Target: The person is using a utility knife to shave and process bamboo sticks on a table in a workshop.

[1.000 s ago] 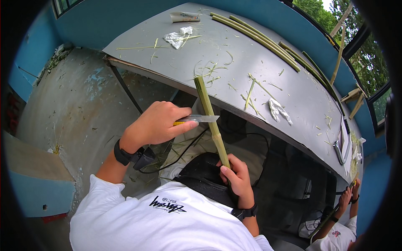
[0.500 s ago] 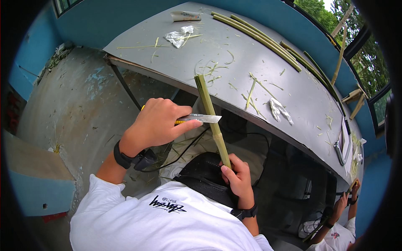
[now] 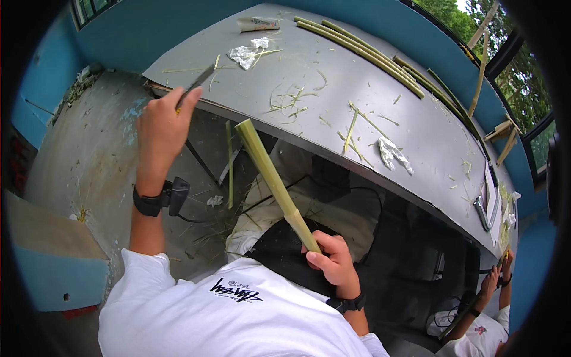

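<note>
A: The left hand has swung up and out to the left, lifting the knife away from the bamboo pole, and the pole itself has tipped further left!

B: And a long green sliver now shows just left of it. Falling or lying? I can't tell.

A: Check the grip: left fingers clamped on the knife, right hand wrapped round the pole's lower end, near the body, the upper end slanting up toward the table edge.

B: How far along, then? Above the node, the visible face looks pale and shaved; I'd judge that side well advanced.

A: The back is hidden, though, and fingers cover part below the node. No calling it finished.

B: Thin slivers lie scattered across the table, and spare poles lie along its far side. Whether those have been worked, I can't say.
</note>
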Tool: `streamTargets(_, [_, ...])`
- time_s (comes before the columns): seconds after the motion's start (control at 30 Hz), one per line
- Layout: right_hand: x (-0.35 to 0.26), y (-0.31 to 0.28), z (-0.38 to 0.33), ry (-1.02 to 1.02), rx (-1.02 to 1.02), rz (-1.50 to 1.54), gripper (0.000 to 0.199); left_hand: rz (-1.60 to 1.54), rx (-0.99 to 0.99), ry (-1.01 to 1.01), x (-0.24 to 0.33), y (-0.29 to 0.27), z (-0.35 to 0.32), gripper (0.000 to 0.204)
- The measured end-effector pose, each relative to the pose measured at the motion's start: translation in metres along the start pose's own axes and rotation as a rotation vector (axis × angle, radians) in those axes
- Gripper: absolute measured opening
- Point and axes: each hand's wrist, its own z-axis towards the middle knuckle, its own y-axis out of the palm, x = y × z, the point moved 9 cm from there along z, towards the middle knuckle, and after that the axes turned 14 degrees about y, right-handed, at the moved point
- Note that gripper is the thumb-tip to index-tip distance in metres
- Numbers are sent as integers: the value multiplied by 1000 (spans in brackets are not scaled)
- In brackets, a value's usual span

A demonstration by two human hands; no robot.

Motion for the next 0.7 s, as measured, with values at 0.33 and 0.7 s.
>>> streamTargets(0.33, [10,-10,10,114,116,99,17,-204,-36,48,-9,-4,-5,54])
streamTargets(0.7, [17,-13,8,129,130,137,19,-571,-523,519,113,65,-50,45])
